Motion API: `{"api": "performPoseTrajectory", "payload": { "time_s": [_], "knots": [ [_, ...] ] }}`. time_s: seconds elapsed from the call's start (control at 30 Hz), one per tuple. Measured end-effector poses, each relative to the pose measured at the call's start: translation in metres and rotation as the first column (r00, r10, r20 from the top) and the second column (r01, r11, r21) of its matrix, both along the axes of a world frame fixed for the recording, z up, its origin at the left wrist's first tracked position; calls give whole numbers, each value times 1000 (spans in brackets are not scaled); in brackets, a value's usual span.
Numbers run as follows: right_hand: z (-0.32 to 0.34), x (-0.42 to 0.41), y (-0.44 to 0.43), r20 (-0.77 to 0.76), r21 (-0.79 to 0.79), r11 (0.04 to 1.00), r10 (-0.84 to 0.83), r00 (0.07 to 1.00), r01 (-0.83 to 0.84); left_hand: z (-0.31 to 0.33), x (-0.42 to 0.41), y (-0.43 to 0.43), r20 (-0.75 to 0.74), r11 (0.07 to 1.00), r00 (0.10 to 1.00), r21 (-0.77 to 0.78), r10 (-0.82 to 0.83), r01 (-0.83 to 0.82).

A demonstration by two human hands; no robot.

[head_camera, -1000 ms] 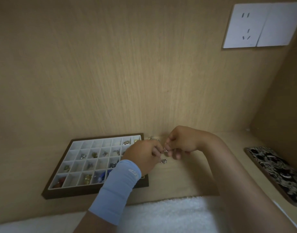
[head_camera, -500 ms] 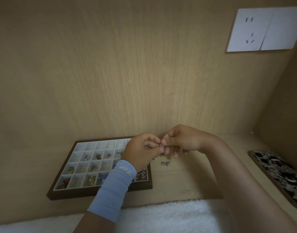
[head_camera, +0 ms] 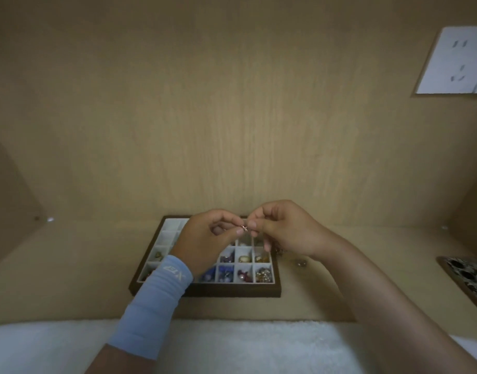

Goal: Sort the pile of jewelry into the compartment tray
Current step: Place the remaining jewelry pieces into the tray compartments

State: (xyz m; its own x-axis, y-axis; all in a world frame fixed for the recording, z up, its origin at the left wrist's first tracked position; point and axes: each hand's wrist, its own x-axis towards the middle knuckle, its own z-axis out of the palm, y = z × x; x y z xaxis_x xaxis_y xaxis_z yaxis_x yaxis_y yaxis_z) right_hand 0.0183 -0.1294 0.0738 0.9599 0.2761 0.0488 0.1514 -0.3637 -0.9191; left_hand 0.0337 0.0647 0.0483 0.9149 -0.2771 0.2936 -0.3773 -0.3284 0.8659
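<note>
A dark-framed compartment tray [head_camera: 232, 291] with white cells lies on the wooden shelf; several cells hold coloured beads and metal pieces. My left hand [head_camera: 205, 238], with a light blue sleeve on the wrist, and my right hand [head_camera: 283, 228] meet above the tray's far right part. Both pinch one small rose-gold jewelry piece [head_camera: 244, 228] between thumb and fingertips. A few loose jewelry pieces [head_camera: 302, 263] lie on the shelf just right of the tray, partly hidden under my right hand.
A patterned black-and-white tray [head_camera: 469, 276] sits at the right edge. A white fluffy cloth [head_camera: 232, 346] covers the near edge. The wooden back wall carries a white socket plate [head_camera: 458, 60] at upper right. Side walls close the shelf on both sides.
The view has swung right, so tray and hands now sit at centre. Both hands have lifted slightly off the shelf and still pinch the small piece between them.
</note>
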Motion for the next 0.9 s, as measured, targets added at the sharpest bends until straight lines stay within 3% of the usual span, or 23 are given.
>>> {"api": "performPoseTrajectory", "payload": {
  "time_s": [0.17,0.27,0.33,0.47,0.6,0.77,0.9],
  "knots": [
    [-14,2,36,135,-246,968,-15,991,48,-18,-3,46,86,973,988,181,127,-141],
    [-19,7,53,210,-407,910,5,978,83,-29,-4,65,210,898,962,365,176,-244],
    [-20,9,64,261,-515,852,52,964,94,-33,-5,71,285,850,946,451,153,-273],
    [-29,19,81,341,-713,690,190,921,122,-39,-3,72,276,812,949,513,153,-280],
    [-34,26,87,351,-770,627,261,899,119,-44,0,73,256,809,953,519,161,-276],
    [-36,25,88,397,-761,639,321,860,113,-46,1,72,239,830,957,491,162,-264],
    [-30,23,86,371,-751,652,283,884,106,-46,1,72,246,826,955,495,165,-270]
  ]
}}
